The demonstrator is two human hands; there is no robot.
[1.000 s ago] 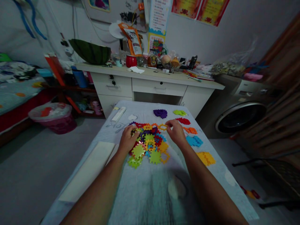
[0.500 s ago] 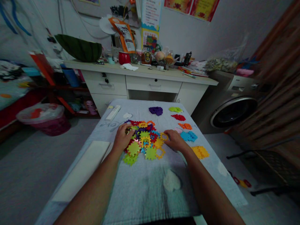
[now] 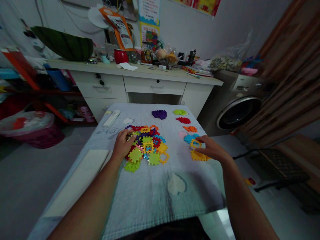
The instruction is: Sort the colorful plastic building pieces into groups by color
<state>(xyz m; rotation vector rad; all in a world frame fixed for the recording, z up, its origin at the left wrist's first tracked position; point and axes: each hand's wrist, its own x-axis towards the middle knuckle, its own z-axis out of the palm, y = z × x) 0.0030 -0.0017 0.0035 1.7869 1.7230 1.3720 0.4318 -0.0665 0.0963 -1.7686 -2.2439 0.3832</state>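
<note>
A mixed heap of toothed plastic building pieces point(image 3: 147, 146) in green, yellow, red, purple and blue lies mid-table. At its left edge rests my left hand point(image 3: 122, 143), thumb and forefinger apart, touching the pieces; the other fingertips are partly hidden. My right hand point(image 3: 210, 148) pinches a yellow ring-shaped building piece point(image 3: 195, 143) between thumb and fingers. Just below that piece lies a pile of yellow pieces point(image 3: 200, 156), and a blue pile point(image 3: 189, 138) sits right behind it.
Farther back along the right side are orange point(image 3: 190, 129), red point(image 3: 183, 120) and green point(image 3: 180, 112) piles, with a purple pile point(image 3: 159, 114) left of them. A long white board point(image 3: 77, 183) lies along the table's left side. A cluttered white desk point(image 3: 155, 85) stands behind.
My right hand has moved from the mixed heap rightward to the yellow pile, carrying a yellow ring-shaped piece. My left hand stays at the heap. The view has shifted slightly.
</note>
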